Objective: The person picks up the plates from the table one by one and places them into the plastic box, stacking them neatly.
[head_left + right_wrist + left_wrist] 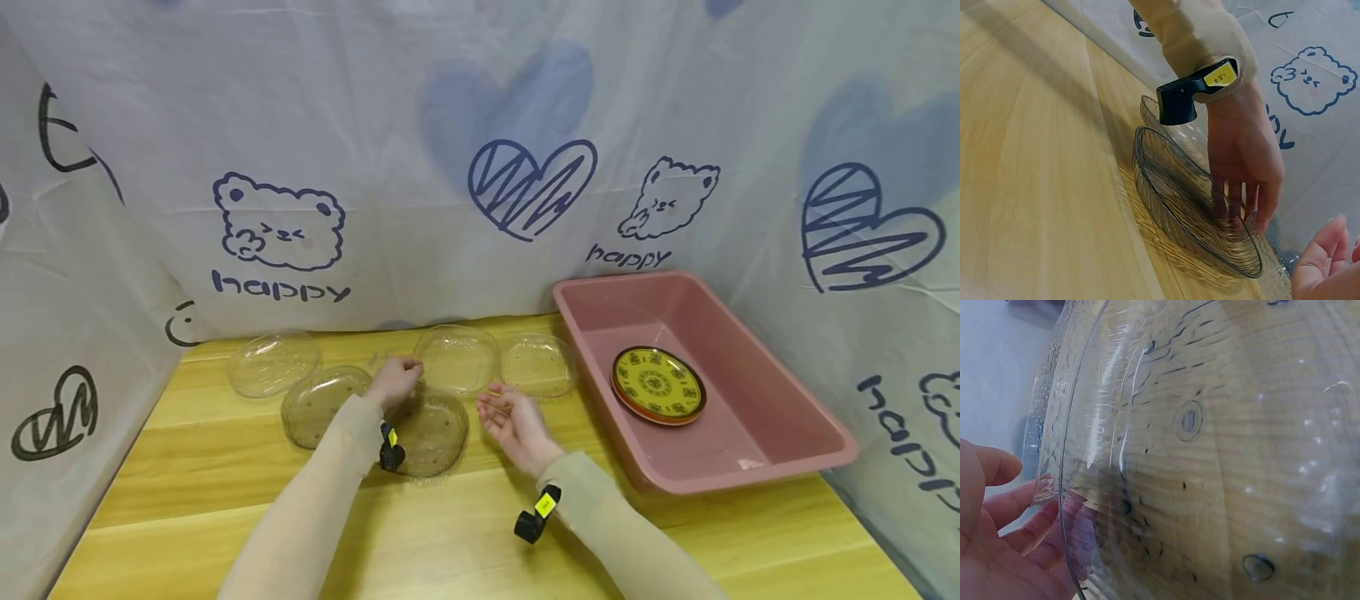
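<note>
In the head view, my left hand (393, 383) is at the far rim of a smoky, see-through oval tray (435, 454). Its fingers (1217, 197) reach down at this rim in the right wrist view. Close up in the left wrist view, thumb and fingers stand apart, some fingers behind the clear plastic (1188, 469). My right hand (517, 421) hovers right of the tray, palm turned inward, fingers loosely bent and holding nothing. Another smoky tray (322, 408) lies to the left, partly hidden by the left forearm. Two clear trays (457, 358) (537, 367) lie behind the hands.
One more clear tray (273, 364) lies at the back left of the wooden table (442, 542). On the right stands a deep pink basin (757, 417) with a yellow patterned round plate (658, 385) in it. A printed white cloth (405, 125) hangs behind.
</note>
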Action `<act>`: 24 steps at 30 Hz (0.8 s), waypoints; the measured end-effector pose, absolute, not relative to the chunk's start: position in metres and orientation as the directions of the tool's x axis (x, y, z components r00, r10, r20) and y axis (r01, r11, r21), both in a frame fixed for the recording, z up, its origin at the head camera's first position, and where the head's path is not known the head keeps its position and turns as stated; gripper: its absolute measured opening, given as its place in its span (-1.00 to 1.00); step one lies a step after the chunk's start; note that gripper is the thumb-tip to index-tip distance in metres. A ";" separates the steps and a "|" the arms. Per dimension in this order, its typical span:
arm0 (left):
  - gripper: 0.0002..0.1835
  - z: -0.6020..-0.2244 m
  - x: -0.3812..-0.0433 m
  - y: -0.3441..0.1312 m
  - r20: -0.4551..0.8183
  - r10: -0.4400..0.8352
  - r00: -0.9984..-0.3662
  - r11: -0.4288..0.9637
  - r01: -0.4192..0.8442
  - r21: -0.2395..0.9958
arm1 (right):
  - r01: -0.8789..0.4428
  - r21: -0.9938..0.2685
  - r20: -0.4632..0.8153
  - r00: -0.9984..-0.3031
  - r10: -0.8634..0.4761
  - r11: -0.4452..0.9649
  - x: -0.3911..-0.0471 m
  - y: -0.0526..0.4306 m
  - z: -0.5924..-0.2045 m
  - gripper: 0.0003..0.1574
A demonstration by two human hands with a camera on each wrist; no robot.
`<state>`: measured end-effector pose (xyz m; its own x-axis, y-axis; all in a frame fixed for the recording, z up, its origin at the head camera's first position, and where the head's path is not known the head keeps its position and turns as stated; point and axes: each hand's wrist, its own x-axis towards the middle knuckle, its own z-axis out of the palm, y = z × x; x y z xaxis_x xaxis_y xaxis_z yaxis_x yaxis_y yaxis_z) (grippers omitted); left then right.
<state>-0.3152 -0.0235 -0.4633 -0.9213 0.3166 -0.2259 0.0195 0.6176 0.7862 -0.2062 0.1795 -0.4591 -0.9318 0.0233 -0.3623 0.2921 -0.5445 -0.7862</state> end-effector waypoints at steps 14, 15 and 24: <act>-0.47 -0.465 -0.319 -0.016 -0.123 0.214 -0.969 0.614 0.035 0.789 | 0.291 -0.766 -0.376 -0.926 0.033 -0.573 -0.206 0.180 -0.454 -0.42; -0.47 -0.466 -0.319 -0.016 -0.112 0.202 -0.973 0.613 0.037 0.789 | 0.292 -0.766 -0.377 -0.926 0.032 -0.572 -0.206 0.180 -0.454 -0.41; -0.46 -0.470 -0.322 -0.013 0.013 0.106 -0.994 0.596 0.074 0.799 | 0.293 -0.757 -0.383 -0.923 0.033 -0.584 -0.206 0.184 -0.453 -0.43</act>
